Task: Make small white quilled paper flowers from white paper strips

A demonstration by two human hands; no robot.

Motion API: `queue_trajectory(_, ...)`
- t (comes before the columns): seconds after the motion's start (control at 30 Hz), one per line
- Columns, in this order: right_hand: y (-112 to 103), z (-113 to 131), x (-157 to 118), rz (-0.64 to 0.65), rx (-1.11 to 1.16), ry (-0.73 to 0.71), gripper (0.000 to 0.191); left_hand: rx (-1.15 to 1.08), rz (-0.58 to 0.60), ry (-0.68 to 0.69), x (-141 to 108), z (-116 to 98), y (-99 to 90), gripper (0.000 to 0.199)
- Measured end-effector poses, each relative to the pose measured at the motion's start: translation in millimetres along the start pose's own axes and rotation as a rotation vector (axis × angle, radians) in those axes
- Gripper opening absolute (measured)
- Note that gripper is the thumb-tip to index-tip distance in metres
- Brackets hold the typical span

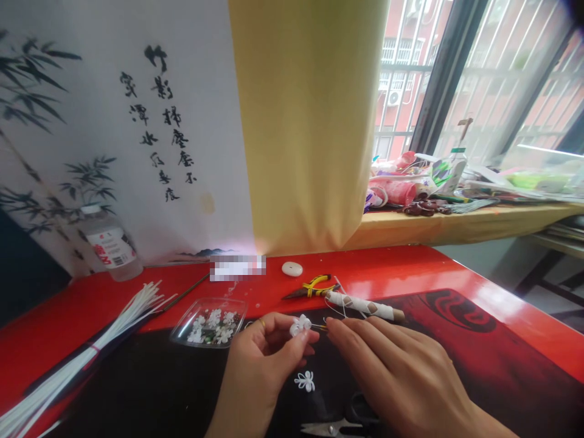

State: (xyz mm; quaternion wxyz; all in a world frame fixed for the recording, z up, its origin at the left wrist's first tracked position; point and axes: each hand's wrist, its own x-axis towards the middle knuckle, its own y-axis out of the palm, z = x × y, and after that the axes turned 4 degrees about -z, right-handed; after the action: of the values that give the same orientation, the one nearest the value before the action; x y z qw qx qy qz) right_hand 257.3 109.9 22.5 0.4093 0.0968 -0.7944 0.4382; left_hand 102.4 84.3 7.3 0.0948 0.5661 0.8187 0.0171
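Between the thumb and fingers of my left hand [269, 359] is a small white flower [300, 326]. A thin wire stem runs from it toward my right hand [396, 365], whose fingertips are pressed together at the stem's far end; the exact hold is partly hidden. On the dark mat below lies a white looped flower piece [305, 381]. Scissors [333, 427] with dark handles rest near the bottom edge, partly under my right hand. Left of my left hand, a clear tray [179, 331] holds several white flowers.
Yellow-handled pliers [314, 286], a thread-wound spool [365, 305] and a white oval object [292, 269] sit behind my hands. A bundle of white strips [86, 359] lies left, near a plastic bottle [112, 246]. Mixed craft items crowd the windowsill [456, 220].
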Motion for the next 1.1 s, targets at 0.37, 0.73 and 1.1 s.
queue_trajectory(0.37, 3, 2, -3, 0.079, 0.177, 0.138, 0.028, 0.005, -0.1, 0.091, -2, 3, 2.9, 0.01)
queue_trajectory(0.73, 12, 2, -7, 0.132, 0.295, 0.315, 0.022, 0.065, -0.105, 0.193, 1, 11, -1.5, 0.008)
queue_trajectory(1.1, 15, 7, -9, 0.133, 0.261, 0.334, 0.025, 0.23, -0.108, 0.357, 7, 19, -5.3, 0.005)
